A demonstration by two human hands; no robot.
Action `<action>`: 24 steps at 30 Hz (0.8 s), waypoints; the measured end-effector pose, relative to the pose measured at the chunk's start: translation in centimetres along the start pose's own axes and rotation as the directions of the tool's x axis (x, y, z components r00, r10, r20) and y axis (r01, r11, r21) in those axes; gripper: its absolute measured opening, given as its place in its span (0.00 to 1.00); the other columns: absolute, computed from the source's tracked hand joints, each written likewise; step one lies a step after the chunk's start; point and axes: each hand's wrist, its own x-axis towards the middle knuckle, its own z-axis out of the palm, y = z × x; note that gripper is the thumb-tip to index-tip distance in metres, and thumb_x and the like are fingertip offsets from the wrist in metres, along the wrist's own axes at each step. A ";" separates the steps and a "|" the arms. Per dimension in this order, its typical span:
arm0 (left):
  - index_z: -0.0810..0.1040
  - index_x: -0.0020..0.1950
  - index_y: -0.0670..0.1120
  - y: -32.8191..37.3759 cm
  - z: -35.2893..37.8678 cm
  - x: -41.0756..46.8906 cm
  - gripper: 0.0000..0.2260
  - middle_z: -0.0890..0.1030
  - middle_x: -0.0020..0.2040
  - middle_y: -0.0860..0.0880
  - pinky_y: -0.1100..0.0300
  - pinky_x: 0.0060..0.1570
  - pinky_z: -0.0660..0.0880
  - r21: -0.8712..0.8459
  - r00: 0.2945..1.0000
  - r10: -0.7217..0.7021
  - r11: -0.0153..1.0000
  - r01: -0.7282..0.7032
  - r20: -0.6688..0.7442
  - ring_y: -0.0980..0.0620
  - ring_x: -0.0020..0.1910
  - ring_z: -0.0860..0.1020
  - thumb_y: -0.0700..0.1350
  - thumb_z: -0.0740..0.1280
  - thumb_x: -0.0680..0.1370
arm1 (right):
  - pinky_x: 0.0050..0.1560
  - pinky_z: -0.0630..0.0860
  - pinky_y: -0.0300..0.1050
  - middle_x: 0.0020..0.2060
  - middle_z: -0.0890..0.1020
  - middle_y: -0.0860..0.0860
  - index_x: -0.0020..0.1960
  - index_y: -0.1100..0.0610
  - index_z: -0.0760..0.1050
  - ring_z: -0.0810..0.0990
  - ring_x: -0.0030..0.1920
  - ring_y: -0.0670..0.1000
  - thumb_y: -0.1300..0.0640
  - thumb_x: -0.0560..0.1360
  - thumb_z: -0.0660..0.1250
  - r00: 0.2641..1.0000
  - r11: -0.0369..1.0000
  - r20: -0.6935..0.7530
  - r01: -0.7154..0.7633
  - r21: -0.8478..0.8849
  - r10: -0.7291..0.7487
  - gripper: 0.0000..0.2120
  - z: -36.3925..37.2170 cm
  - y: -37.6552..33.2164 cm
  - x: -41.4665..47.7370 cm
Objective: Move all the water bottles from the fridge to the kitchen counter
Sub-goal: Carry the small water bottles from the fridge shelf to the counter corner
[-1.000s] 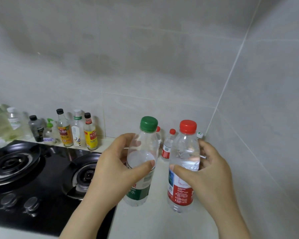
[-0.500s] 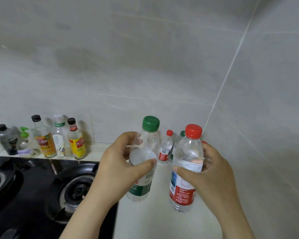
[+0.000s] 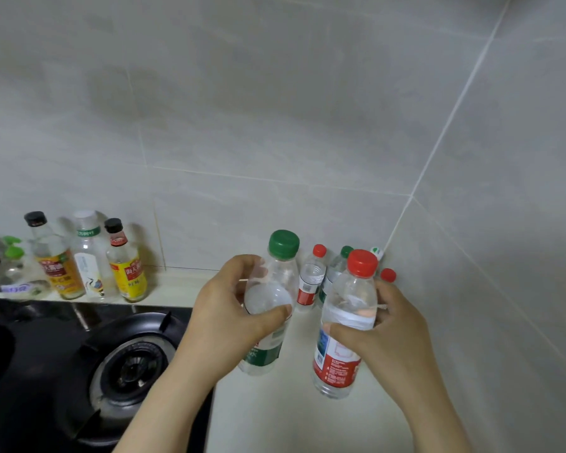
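My left hand (image 3: pixel 232 318) grips a clear water bottle with a green cap (image 3: pixel 275 289) around its upper body. My right hand (image 3: pixel 389 335) grips a water bottle with a red cap and red label (image 3: pixel 343 325). Both bottles are upright over the pale kitchen counter (image 3: pixel 285 413); I cannot tell whether their bases touch it. Behind them, in the wall corner, stand several smaller water bottles (image 3: pixel 311 282) with red, green and white caps, partly hidden by the held ones.
A black gas stove (image 3: pixel 79 371) with a round burner lies left of the counter strip. Condiment bottles (image 3: pixel 89 259) line the ledge along the back wall at left. Grey tiled walls close the corner behind and to the right.
Both hands have carried their bottles slightly forward toward the corner bottles. The view has shifted right, so the stove and condiment bottles slid left.
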 end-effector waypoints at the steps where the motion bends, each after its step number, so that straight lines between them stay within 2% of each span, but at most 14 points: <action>1: 0.74 0.55 0.57 -0.2 0.3 0.4 0.25 0.81 0.52 0.60 0.60 0.46 0.80 0.004 1.000 -0.004 1.000 0.004 0.006 0.62 0.46 0.81 0.44 0.79 0.64 | 0.45 0.82 0.45 0.46 0.84 0.42 0.54 0.43 0.75 0.83 0.45 0.44 0.53 0.59 0.82 1.000 1.000 0.005 0.002 -0.007 -0.002 0.27 0.0 0.2 0.5; 5: 0.74 0.56 0.57 -1.1 1.4 2.3 0.25 0.80 0.52 0.61 0.68 0.42 0.78 0.013 0.999 -0.023 1.000 0.023 0.033 0.63 0.45 0.80 0.44 0.79 0.64 | 0.46 0.81 0.44 0.47 0.83 0.42 0.53 0.43 0.75 0.82 0.47 0.45 0.54 0.59 0.81 0.999 1.000 0.038 -0.012 -0.021 0.013 0.26 0.5 1.4 2.5; 10: 0.73 0.55 0.57 -2.8 3.2 4.7 0.25 0.80 0.51 0.60 0.70 0.40 0.76 0.043 0.996 -0.060 0.997 0.057 0.064 0.61 0.45 0.81 0.44 0.79 0.63 | 0.48 0.82 0.48 0.48 0.82 0.43 0.53 0.42 0.75 0.82 0.48 0.45 0.52 0.57 0.81 0.996 0.998 0.070 -0.044 -0.047 0.048 0.27 2.0 4.0 5.3; 14: 0.72 0.52 0.56 -4.8 4.7 6.6 0.24 0.80 0.50 0.59 0.68 0.41 0.76 0.088 0.991 -0.108 0.991 0.101 0.083 0.60 0.44 0.80 0.44 0.79 0.62 | 0.44 0.81 0.42 0.44 0.83 0.41 0.50 0.44 0.76 0.82 0.45 0.42 0.55 0.58 0.80 0.994 0.995 0.070 -0.079 -0.063 0.083 0.24 3.1 6.2 7.3; 17: 0.72 0.52 0.56 -6.5 5.8 7.7 0.24 0.80 0.49 0.60 0.72 0.38 0.74 0.112 0.986 -0.142 0.985 0.132 0.090 0.61 0.44 0.80 0.43 0.79 0.62 | 0.44 0.79 0.39 0.43 0.83 0.40 0.50 0.43 0.76 0.82 0.44 0.39 0.56 0.59 0.80 0.991 0.991 0.068 -0.108 -0.080 0.114 0.24 4.2 7.7 8.3; 19: 0.72 0.51 0.56 -7.7 6.6 8.2 0.24 0.80 0.48 0.59 0.70 0.36 0.75 0.118 0.981 -0.168 0.981 0.157 0.096 0.60 0.44 0.81 0.43 0.79 0.62 | 0.45 0.78 0.40 0.43 0.83 0.40 0.52 0.44 0.76 0.81 0.45 0.42 0.54 0.59 0.80 0.989 0.986 0.068 -0.123 -0.113 0.131 0.23 4.9 8.5 8.9; 22: 0.72 0.50 0.56 -9.2 7.2 8.8 0.23 0.80 0.46 0.59 0.67 0.38 0.76 0.127 0.973 -0.206 0.973 0.192 0.101 0.59 0.43 0.81 0.43 0.79 0.62 | 0.40 0.72 0.31 0.42 0.82 0.40 0.51 0.44 0.75 0.80 0.45 0.43 0.51 0.62 0.79 0.989 0.980 0.082 -0.110 -0.166 0.124 0.21 5.6 9.5 9.6; 24: 0.72 0.51 0.56 -10.1 7.5 9.2 0.24 0.81 0.46 0.58 0.64 0.40 0.78 0.134 0.969 -0.224 0.969 0.209 0.106 0.58 0.44 0.82 0.42 0.79 0.62 | 0.41 0.74 0.32 0.43 0.82 0.41 0.51 0.44 0.75 0.80 0.45 0.43 0.51 0.62 0.79 0.990 0.978 0.079 -0.098 -0.182 0.114 0.21 6.3 10.2 10.2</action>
